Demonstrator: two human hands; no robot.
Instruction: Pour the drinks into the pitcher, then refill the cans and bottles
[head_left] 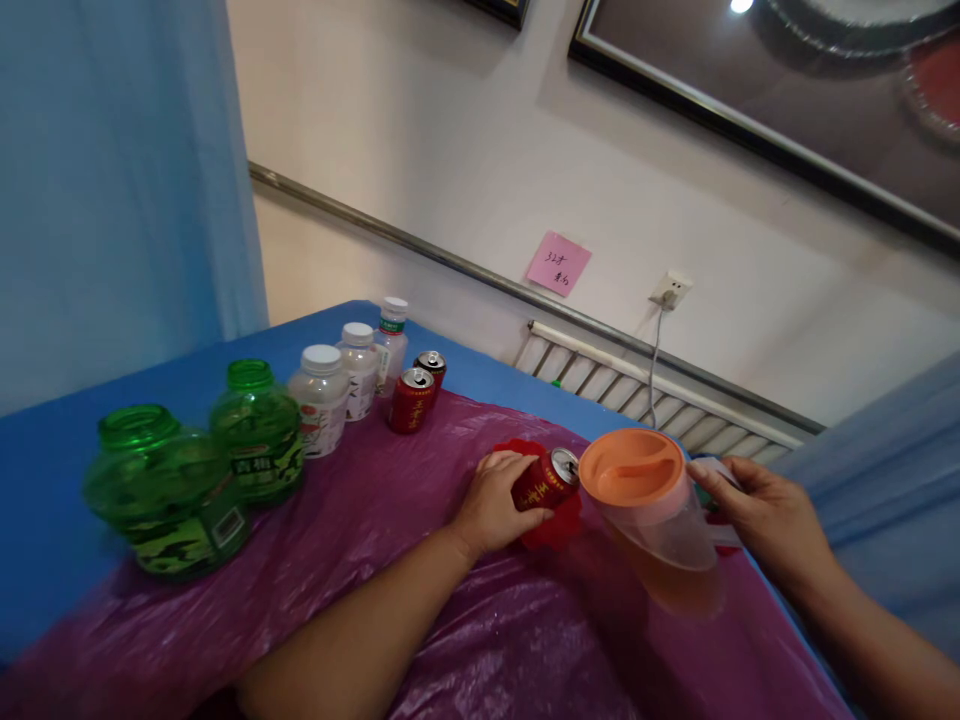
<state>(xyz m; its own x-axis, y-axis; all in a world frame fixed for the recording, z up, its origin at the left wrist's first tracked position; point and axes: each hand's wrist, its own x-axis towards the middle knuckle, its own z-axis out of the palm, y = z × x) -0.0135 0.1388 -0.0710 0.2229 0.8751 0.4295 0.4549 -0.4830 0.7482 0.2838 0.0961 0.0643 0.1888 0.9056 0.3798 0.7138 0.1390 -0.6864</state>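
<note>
My left hand (491, 505) is wrapped round a red drink can (536, 488), which leans to the right above a red piece (556, 530) on the purple sheet. The can's open top faces the spout side of a clear plastic pitcher with an orange lid (632, 467). My right hand (769, 515) grips the pitcher by its handle. Brownish liquid shows in the lower part of the pitcher, slightly blurred. Whether the can's rim touches the pitcher, I cannot tell.
Two red cans (412, 402) stand upright behind, beside several white-capped clear bottles (322, 405). Two green wide-mouthed jars (176, 500) stand at the left. Purple plastic sheeting (360, 560) covers part of the blue table (45, 480). A radiator (592, 370) and plugged socket are along the wall.
</note>
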